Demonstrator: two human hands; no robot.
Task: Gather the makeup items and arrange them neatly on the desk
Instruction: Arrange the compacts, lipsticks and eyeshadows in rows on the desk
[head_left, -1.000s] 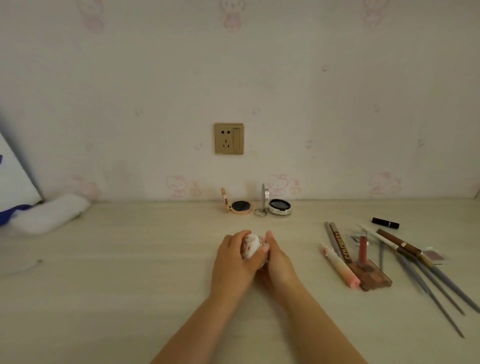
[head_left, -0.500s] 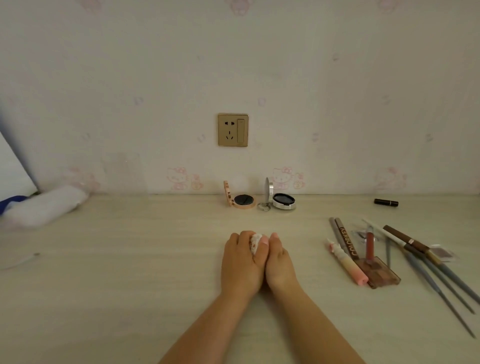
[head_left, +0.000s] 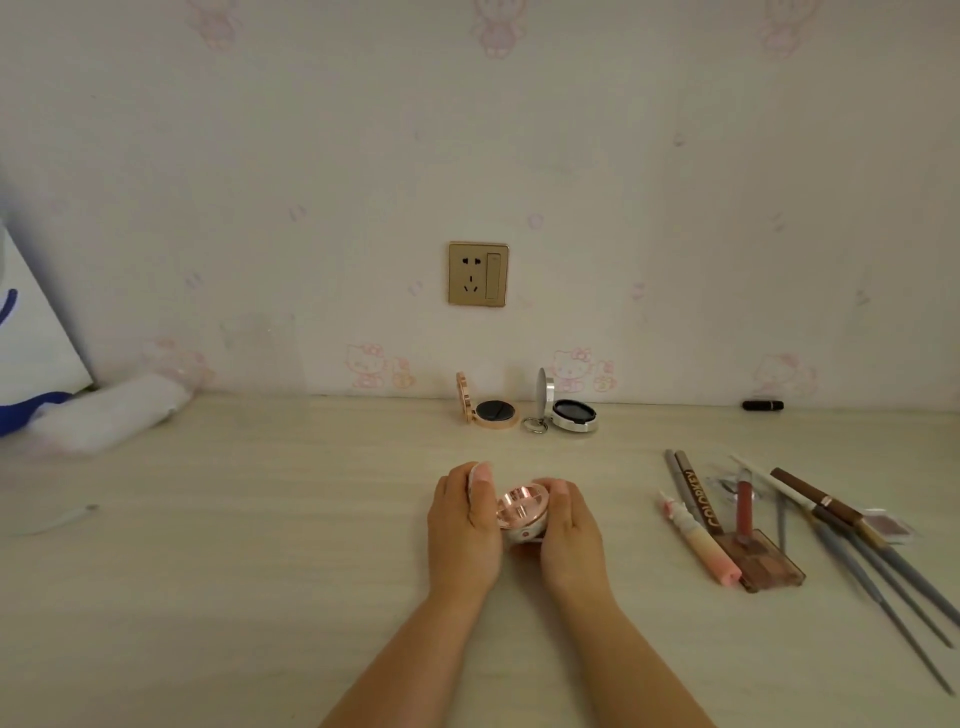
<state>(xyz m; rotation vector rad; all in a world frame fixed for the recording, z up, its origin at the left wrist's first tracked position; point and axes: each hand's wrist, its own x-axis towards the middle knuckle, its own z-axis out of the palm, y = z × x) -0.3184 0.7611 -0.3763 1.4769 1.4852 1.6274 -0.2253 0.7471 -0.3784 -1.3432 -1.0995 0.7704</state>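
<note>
A round compact (head_left: 521, 512) is being clasped open between left hand (head_left: 464, 525) and right hand (head_left: 570, 525); standing it beside the open compacts (head_left: 574, 414) is probably being called for next.

Pale woodgrain counter (head_left: 260, 597), cream wall (head_left: 675, 156) dotted with faint pink cartoon cats. Gold socket plate (head_left: 478, 274) dead centre. Below it, a rose-gold round compact (head_left: 491, 413) with a black pan, and a silver round compact (head_left: 571, 414), black inside too. Between the hands, a small white case with a shiny rose-gold interior (head_left: 522, 512). Off right: a pink-to-cream ombre tube (head_left: 698, 540), a translucent brown palette (head_left: 769, 564), grey pencils (head_left: 883, 587), a black lipstick tube (head_left: 762, 405). Far left, a white-and-blue bag (head_left: 31, 358).
</note>
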